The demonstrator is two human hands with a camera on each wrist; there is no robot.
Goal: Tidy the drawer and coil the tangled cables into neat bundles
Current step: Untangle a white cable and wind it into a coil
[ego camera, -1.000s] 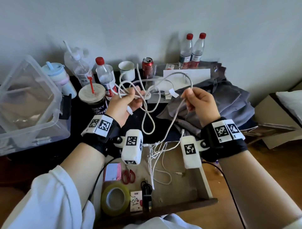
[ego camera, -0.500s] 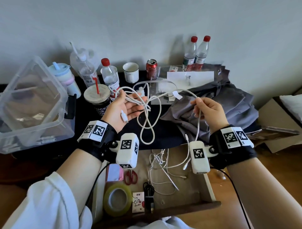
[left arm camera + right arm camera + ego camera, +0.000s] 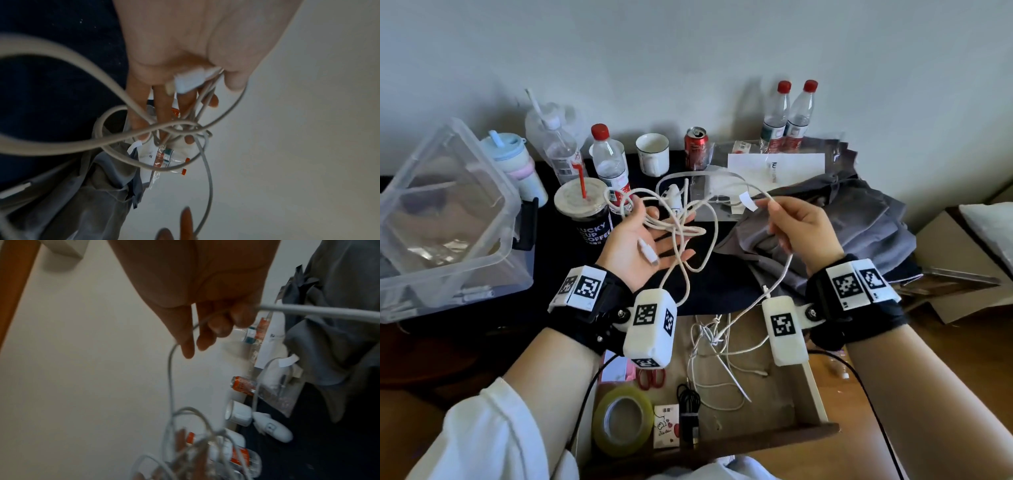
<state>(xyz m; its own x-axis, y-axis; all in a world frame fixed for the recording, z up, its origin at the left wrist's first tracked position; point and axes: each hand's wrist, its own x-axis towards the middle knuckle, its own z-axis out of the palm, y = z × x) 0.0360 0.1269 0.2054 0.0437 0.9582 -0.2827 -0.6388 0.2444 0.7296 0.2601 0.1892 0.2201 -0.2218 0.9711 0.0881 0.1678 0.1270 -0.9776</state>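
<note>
A tangle of thick white cable point(image 3: 690, 233) lies in loops across my upturned left hand point(image 3: 650, 236), fingers straight, one connector point(image 3: 648, 250) resting on the palm. My right hand point(image 3: 774, 209) pinches a strand of the same cable between thumb and fingers; a paper tag point(image 3: 748, 201) hangs beside them. From there the strand drops to the open drawer point(image 3: 815, 394), where thin white cables point(image 3: 717, 342) lie tangled. The left wrist view shows my left hand point(image 3: 174, 105) behind the cable loops point(image 3: 82, 142). In the right wrist view my right hand point(image 3: 205, 331) grips the cable point(image 3: 329, 313).
The drawer also holds a tape roll point(image 3: 621, 418), red scissors point(image 3: 650, 377), a bundled black cable point(image 3: 688, 401) and a small card point(image 3: 667, 426). On the dark table stand bottles, a coffee cup point(image 3: 585, 212), a mug point(image 3: 653, 154), a can point(image 3: 697, 145), a clear plastic bin point(image 3: 448, 219) and grey cloth point(image 3: 842, 222).
My left hand has opened from gripping the cable loops to a flat, palm-up pose. My right hand has kept its pinch and moved a little right, and the loops now sag lower.
</note>
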